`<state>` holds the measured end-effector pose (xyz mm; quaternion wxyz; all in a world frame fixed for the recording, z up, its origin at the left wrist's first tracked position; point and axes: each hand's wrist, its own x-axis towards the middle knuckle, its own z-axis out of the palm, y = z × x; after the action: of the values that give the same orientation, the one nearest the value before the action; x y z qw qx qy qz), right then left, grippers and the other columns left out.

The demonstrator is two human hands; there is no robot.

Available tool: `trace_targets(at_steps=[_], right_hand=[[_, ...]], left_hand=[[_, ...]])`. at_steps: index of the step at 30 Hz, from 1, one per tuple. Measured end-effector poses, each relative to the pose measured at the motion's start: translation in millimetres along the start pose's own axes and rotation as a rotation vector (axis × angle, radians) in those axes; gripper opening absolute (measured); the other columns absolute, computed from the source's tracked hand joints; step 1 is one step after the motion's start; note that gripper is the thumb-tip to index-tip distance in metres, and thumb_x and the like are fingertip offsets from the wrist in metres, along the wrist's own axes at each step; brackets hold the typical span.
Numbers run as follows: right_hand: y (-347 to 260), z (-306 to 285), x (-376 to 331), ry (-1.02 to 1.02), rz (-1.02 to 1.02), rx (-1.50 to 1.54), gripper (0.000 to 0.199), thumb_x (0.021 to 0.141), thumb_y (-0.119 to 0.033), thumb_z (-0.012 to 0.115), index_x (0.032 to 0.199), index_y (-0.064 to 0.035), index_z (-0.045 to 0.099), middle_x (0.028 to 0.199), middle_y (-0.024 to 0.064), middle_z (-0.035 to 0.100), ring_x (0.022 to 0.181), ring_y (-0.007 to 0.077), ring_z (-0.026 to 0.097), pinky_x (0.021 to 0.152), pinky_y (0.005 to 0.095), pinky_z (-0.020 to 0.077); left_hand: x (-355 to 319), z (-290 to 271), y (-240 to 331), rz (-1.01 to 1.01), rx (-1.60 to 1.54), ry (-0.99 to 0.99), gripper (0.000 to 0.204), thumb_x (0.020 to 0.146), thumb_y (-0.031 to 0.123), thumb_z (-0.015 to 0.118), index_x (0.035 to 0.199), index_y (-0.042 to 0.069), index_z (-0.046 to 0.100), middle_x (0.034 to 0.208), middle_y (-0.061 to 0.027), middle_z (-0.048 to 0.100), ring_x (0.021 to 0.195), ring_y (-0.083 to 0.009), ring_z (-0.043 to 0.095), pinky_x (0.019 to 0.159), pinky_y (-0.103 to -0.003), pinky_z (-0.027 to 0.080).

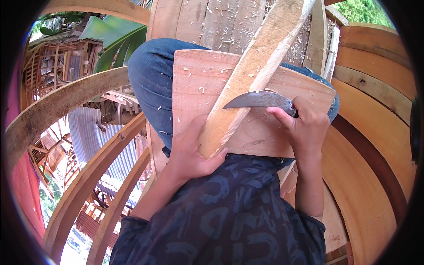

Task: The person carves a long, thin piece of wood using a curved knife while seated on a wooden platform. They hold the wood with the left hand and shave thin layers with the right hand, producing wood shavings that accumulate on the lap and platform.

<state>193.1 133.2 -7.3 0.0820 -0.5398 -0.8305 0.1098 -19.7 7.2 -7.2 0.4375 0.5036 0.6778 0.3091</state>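
Observation:
A long piece of wood (247,75) slants across a flat board (194,79) that rests on my lap. Its near end lies in my left hand (194,148), with the fingers hidden beneath and the thumb along the end. One long edge of the wood is pale and freshly cut, while its top face is tan and rough. My right hand (309,123) is closed around the handle of a curved knife (258,100), its thumb stretched beside the blade. The blade lies over the wood, its tip pointing left. Most of the handle is hidden in my fist.
Wood shavings lie on the planks (221,24) ahead and on the lap board. Curved wooden ribs (88,181) rise at my left, with corrugated metal sheets (104,141) beyond them. Bent planks (357,168) form a wall at my right. A green leaf (112,35) hangs at the far left.

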Motion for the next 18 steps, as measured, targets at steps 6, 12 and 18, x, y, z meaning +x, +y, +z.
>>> trace_targets(at_steps=[6, 12, 18], right_hand=[[105, -20, 23, 0.153, 0.633, 0.133, 0.068, 0.091, -0.060, 0.055, 0.062, 0.0018, 0.051, 0.049, 0.0023, 0.039, 0.048, 0.0150, 0.037, 0.047, 0.0346, 0.0327], [38, -36, -4, 0.036, 0.413, 0.181, 0.058, 0.088, -0.050, 0.065, 0.062, 0.0013, 0.054, 0.048, 0.0089, 0.041, 0.044, 0.0180, 0.040, 0.046, 0.0343, 0.0342], [-24, -17, -14, -0.119, 0.092, 0.097, 0.060, 0.075, -0.057, 0.072, 0.056, -0.0050, 0.050, 0.051, 0.0133, 0.052, 0.047, 0.0314, 0.056, 0.044, 0.0382, 0.0416]], left_hand=[[-8, -4, -13, 0.017, -0.041, -0.015, 0.066, 0.064, 0.018, 0.080, 0.121, 0.001, 0.051, 0.099, -0.0176, 0.066, 0.087, -0.0318, 0.069, 0.075, -0.035, 0.053], [-3, 0, -15, 0.014, -0.085, -0.013, 0.064, 0.064, 0.018, 0.080, 0.119, 0.000, 0.053, 0.096, -0.0165, 0.066, 0.085, -0.0306, 0.069, 0.073, -0.034, 0.053], [-9, -2, -5, 0.059, -0.024, 0.025, 0.063, 0.065, 0.017, 0.080, 0.119, 0.001, 0.053, 0.093, -0.0161, 0.067, 0.083, -0.0290, 0.070, 0.071, -0.034, 0.054]])
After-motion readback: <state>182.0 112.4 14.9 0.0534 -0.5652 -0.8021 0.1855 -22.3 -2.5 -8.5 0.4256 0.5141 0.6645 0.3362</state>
